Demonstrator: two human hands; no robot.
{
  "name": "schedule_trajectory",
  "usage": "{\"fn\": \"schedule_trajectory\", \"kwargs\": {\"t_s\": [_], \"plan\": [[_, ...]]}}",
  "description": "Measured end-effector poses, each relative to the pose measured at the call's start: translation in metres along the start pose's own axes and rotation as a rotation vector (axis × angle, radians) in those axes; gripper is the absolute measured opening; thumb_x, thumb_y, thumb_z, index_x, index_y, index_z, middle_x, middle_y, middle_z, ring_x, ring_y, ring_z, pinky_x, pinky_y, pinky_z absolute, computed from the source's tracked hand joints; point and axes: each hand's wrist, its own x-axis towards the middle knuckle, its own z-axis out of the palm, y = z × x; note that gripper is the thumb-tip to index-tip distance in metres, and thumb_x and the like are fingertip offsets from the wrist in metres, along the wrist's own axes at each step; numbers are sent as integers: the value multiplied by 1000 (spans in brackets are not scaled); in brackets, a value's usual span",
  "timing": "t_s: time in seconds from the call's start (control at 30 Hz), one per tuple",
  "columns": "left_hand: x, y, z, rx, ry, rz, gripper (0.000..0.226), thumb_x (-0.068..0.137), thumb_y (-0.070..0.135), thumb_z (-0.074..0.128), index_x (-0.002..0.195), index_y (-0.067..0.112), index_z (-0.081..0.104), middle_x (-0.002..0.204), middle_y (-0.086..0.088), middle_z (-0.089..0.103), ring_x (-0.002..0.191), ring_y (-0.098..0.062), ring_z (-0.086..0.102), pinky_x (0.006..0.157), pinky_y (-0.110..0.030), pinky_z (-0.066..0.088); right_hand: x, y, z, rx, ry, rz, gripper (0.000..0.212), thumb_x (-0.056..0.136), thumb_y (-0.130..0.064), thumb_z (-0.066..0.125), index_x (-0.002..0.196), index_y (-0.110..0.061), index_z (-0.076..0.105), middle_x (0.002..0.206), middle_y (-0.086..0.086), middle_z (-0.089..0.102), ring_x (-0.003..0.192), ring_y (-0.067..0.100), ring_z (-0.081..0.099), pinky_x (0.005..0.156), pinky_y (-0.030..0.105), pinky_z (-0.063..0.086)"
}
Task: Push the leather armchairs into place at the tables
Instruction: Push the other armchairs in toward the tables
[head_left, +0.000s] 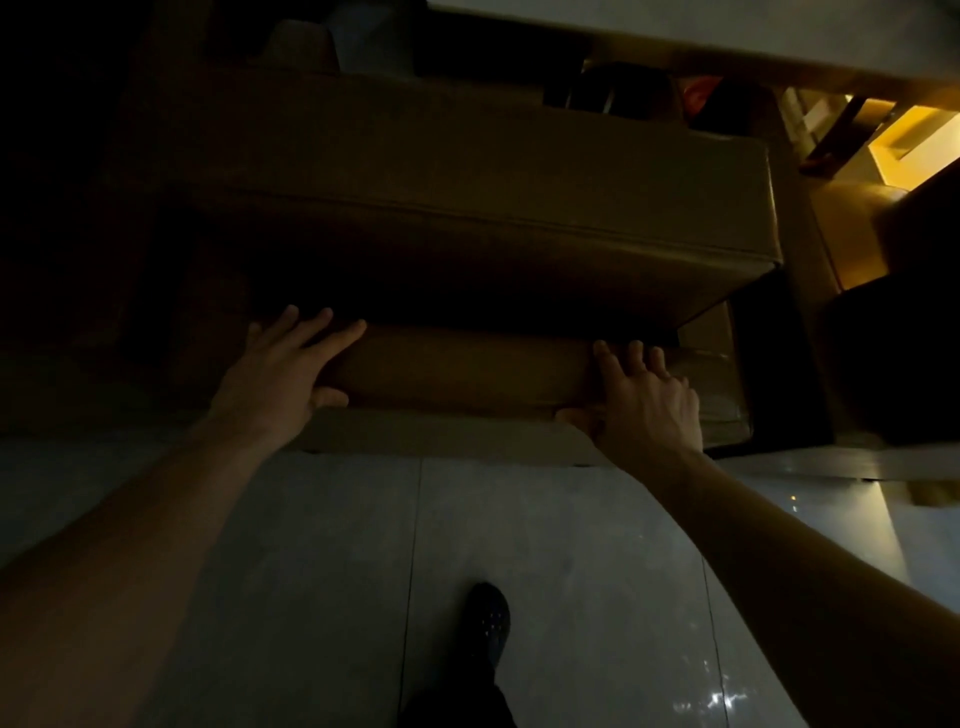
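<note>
Two hands, our left hand (283, 371) and right hand (647, 402), pressed spread fingers flat against the leather armchair (467, 218) back.

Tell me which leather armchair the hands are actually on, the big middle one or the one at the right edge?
The big central armchair: left hand and right hand lie open-fingered on it. The armchair at the right edge is untouched.

Armchair (467, 218) left side lost in darkness; table (727, 31) cut by top edge; objects beyond too dark.
</note>
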Motion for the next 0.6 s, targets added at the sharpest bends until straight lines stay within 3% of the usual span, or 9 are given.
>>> {"fn": "schedule_trajectory", "kwargs": {"t_s": [0.6], "plan": [[-20,21,10,15,92,-51,80,85,40,70,152,35,27,157,-10,33,144,-38,24,111,-60,29,-8,9,3,35,-2,-20,99,81,-79,46,157,-27,8,163,18,14,149,42,12,112,63,31]]}}
